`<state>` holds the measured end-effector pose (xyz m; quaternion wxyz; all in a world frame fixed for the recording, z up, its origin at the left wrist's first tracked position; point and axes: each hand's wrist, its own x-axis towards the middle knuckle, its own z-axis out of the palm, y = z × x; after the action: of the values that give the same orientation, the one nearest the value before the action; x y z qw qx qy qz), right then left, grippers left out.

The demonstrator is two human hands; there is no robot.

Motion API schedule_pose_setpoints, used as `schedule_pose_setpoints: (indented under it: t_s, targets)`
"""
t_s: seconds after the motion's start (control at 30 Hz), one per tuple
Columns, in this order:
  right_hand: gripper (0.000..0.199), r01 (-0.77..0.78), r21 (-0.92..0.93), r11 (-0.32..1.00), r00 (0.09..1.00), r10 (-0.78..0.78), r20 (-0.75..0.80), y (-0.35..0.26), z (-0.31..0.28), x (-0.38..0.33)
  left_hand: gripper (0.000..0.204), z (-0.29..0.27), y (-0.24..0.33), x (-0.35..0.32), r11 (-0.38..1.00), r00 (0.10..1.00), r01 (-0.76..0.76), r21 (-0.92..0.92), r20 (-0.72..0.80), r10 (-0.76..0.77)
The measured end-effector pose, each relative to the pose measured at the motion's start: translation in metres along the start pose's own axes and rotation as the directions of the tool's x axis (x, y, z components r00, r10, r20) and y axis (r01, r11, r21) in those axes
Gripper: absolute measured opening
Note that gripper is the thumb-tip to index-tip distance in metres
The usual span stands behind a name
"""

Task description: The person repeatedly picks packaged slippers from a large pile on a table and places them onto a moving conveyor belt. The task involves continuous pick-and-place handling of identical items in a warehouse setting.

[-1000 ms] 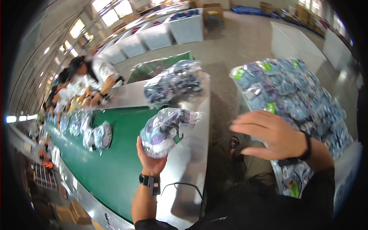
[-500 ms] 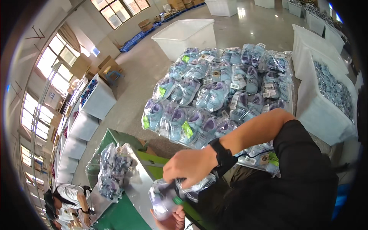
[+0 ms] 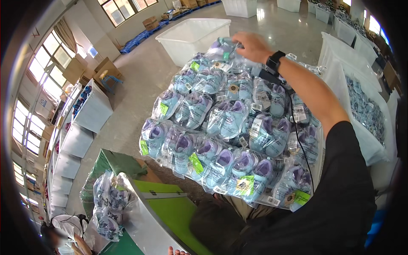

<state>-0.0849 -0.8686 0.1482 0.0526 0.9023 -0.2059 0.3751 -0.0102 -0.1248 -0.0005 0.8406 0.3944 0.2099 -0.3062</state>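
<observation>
The bagged shoe bundle [image 3: 221,52], blurred by motion, is at the far edge of the pile of bagged shoes [image 3: 231,119]; where its underside meets the pile is hard to make out. Of your hands, the right hand [image 3: 255,47] grips the bundle's right end, fingers curled. Your left hand [image 3: 177,251], mostly cut off beside the metal table [image 3: 146,212], shows only fingertips; whether it is open or closed, I cannot tell.

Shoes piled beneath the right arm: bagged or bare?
Bagged: clear, wrinkled plastic catches the light over the visible light-blue and purple shoes.
</observation>
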Motion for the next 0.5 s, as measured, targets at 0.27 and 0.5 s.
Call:
schedule_pose_setpoints:
  t_s: [0.27,0.5]
  targets:
    - [0.037,-0.228,-0.414,0.881,0.78,0.42,0.465,0.093,0.129,-0.108,0.054,-0.041,0.006,0.0,0.999,1.0,-0.018,0.033,0.018,0.017]
    - [0.059,-0.312,-0.254,0.915,0.833,0.392,0.389,0.067,0.111,-0.101,0.052,-0.062,0.014,-0.027,0.996,0.996,-0.078,0.053,-0.031,0.08]
